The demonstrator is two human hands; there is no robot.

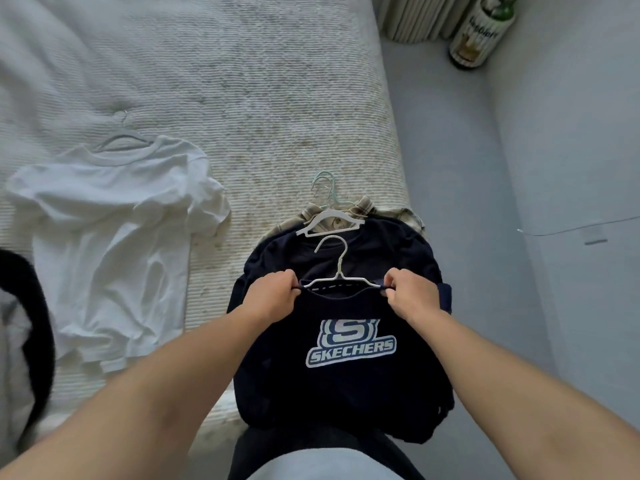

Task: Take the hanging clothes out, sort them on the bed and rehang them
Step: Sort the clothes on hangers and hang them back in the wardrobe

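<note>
- Navy Skechers shirt (349,375) on white hanger (337,271), near right edge of bed (259,98), atop dark garment pile (398,244).
- Hanger bar runs left-right; hook points far.
- Left hand (273,296) and right hand (412,296) pinch the shirt's shoulders, fingers curled tight.
- White t-shirt (114,237) lies flat to the left, collar far.

Navy T-shirt (346,375), near right: white and pale blue logo print on the chest. White hanger (337,271) in its neck. Second navy garment (381,251) beneath, white hanger (329,221). Beige plaid shirt (398,213) farther, mint hanger (323,188). White T-shirt (114,237), left. Bed cover (259,98): off-white, ribbed weave. Green bottle (481,32), cream label, far right.
</note>
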